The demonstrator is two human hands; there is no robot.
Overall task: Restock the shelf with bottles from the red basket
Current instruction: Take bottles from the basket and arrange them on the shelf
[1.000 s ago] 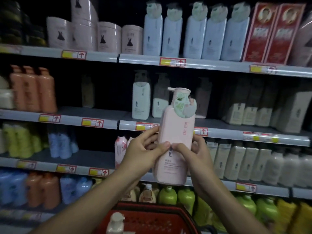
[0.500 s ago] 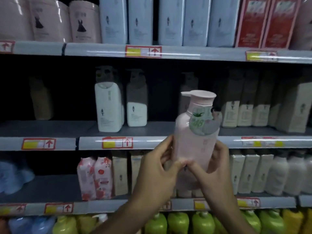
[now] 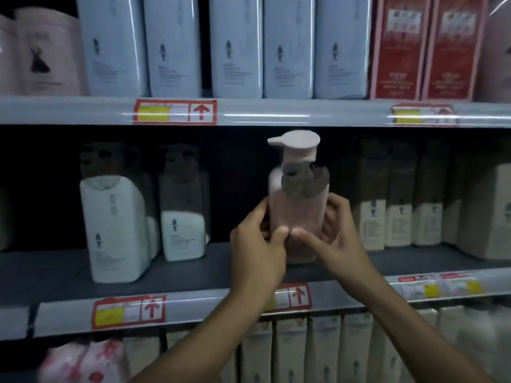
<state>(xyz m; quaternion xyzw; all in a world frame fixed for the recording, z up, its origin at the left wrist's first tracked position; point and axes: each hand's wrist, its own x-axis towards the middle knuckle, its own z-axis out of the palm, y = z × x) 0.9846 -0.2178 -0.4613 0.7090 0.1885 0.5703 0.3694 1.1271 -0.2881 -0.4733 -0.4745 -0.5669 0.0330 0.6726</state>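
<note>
Both hands, left hand (image 3: 257,252) and right hand (image 3: 336,236), grip pink pump bottle (image 3: 297,214) upright, fingers curled round it, on middle shelf (image 3: 193,272).

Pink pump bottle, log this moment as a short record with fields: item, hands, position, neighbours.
item: pink plastic pump bottle, upright, round tag at its neck
hands: left hand and right hand grip its lower half
position: over the grey middle shelf; contact unclear
neighbours: white rectangular bottle to its left, beige boxed bottles to its right
</note>
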